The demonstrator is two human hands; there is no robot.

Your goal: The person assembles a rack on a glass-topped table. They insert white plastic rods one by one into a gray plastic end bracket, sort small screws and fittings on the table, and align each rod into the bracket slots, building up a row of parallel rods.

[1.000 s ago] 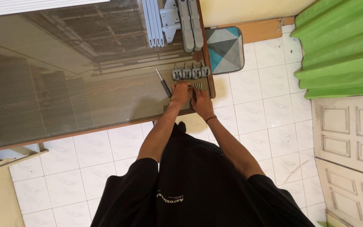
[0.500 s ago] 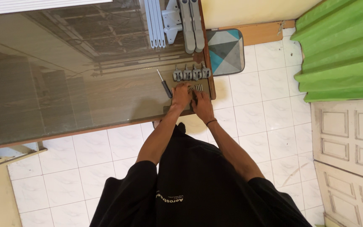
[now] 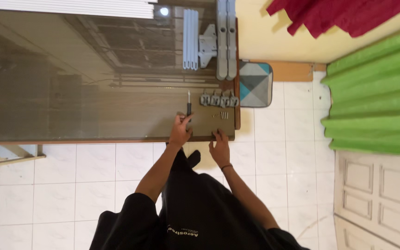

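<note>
The dark glass panel (image 3: 84, 78) lay flat across the floor, smooth and glossy enough to mirror a ceiling and a lamp, with a thin brown wooden frame along its near edge and right side. At its near right corner the left hand (image 3: 180, 131) was curled around the black handle of a screwdriver (image 3: 189, 107), whose slim metal shaft pointed away from the person; the fingers looked wrapped on the handle, though how firmly could not be told. To lift the tool cleanly, a grip well down the handle seemed wise, so that the tip would not drag over the glass and scratch it. Just right of the shaft stood a row of four small grey metal brackets (image 3: 218, 99), blocky and matt, and near them a little cluster of pale screws (image 3: 221, 115), thin and easy to scatter, so the wrist was best kept low and clear of them. The right hand (image 3: 220, 149) rested flat with fingers spread on the frame's edge, holding nothing, apparently steadying the panel. Beyond lay long grey rails (image 3: 226, 37), a cushion (image 3: 254, 84) in teal and grey triangles, white floor tiles (image 3: 274, 139) and a green ribbed sheet (image 3: 376, 102)
</note>
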